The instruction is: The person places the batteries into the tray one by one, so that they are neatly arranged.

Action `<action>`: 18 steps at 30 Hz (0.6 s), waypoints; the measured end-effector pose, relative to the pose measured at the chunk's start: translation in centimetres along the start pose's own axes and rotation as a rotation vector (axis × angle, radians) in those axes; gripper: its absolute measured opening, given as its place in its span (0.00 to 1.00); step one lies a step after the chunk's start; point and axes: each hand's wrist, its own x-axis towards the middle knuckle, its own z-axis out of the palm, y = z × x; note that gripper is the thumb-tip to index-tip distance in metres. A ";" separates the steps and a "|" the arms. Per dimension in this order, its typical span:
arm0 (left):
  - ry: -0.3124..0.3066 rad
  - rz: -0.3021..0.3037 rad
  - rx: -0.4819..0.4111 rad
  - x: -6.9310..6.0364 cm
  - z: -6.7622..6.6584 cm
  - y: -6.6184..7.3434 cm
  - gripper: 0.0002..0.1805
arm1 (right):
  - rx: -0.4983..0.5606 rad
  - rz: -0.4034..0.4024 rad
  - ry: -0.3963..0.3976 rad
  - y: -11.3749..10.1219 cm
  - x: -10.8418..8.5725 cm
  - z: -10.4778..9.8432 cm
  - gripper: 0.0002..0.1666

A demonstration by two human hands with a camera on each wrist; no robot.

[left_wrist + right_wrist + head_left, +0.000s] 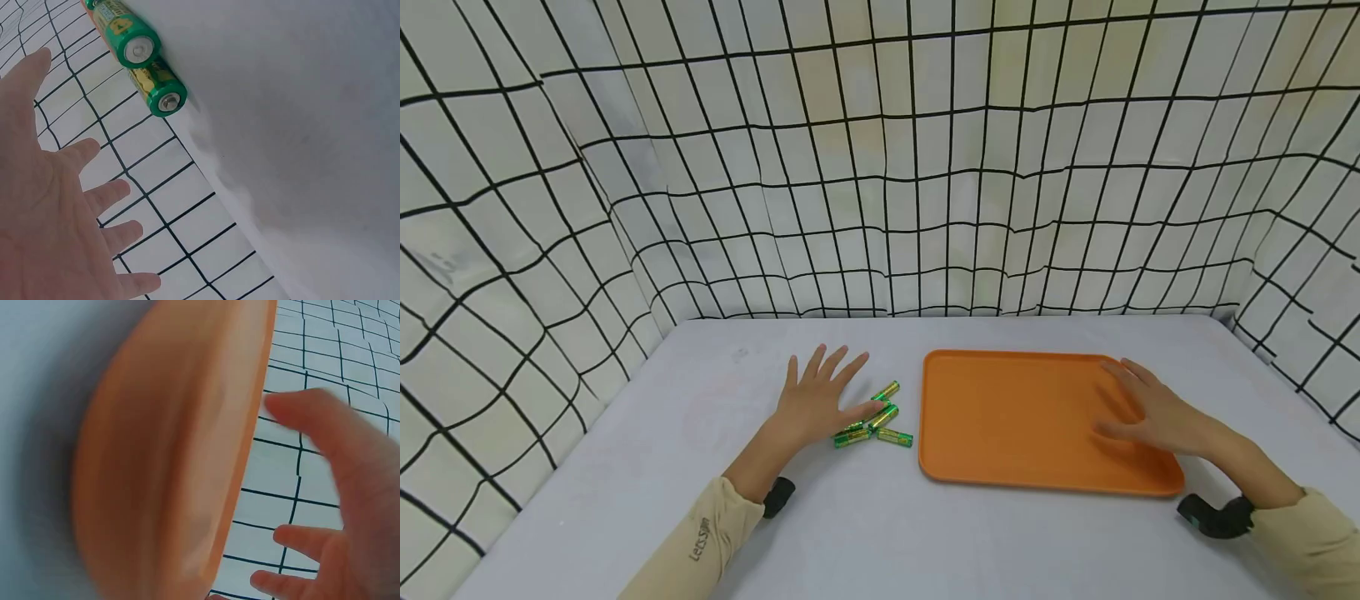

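Observation:
Several green and gold batteries (895, 437) lie in a loose cluster on the white table, left of an orange tray (1000, 417). My left hand (811, 410) is spread beside and above them, its thumb overlapping the cluster in the head view. In the left wrist view two battery ends (139, 50) show past the thumb, and nothing is in the palm. Over the tray's right part is my right hand (1161, 418), fingers extended and thumb apart, holding nothing. The right wrist view shows the tray's blurred side (144, 469) close by; whether the fingers touch it I cannot tell.
A white wall covered with a black grid net (925, 192) rises behind the table and along both sides. White tabletop (880, 542) extends in front of the tray and batteries. A black wrist strap (1217, 517) is on my right forearm, another (778, 497) on my left.

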 end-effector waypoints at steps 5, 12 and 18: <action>0.005 0.020 -0.016 -0.1 0.1 -0.2 0.42 | -0.005 0.006 0.050 0.7 -0.1 0.1 0.58; 0.018 0.057 -0.011 -0.1 0.3 -0.6 0.40 | 0.028 0.065 0.074 1.4 -0.1 -0.1 0.50; 0.022 0.064 0.002 -0.2 0.4 -0.8 0.40 | 0.073 0.108 0.107 2.1 0.0 -0.3 0.40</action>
